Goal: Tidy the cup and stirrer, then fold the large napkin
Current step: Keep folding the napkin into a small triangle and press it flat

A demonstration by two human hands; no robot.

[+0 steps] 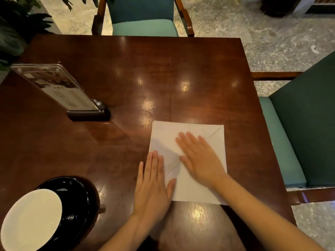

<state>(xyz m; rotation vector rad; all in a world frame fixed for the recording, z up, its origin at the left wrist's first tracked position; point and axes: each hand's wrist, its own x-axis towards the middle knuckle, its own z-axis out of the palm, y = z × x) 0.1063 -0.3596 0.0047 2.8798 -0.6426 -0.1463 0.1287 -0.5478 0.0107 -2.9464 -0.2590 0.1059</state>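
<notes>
A white napkin [213,140] lies flat on the dark wooden table [126,69], folded into a square with diagonal creases showing. My right hand [197,158] rests palm down on its middle, fingers spread. My left hand [154,185] lies flat on the napkin's near left edge, partly on the table, fingers together. At the near left stands a black cup [72,205] on a black saucer, with a round white lid or disc [30,220] over it. A small brown tip [102,210] pokes out beside the cup; I cannot tell if it is the stirrer.
A clear acrylic menu stand [59,87] in a dark base stands on the left of the table. Teal-cushioned wooden chairs sit at the far side [143,24] and the right side [299,127]. Plant leaves [16,29] hang over the far left corner.
</notes>
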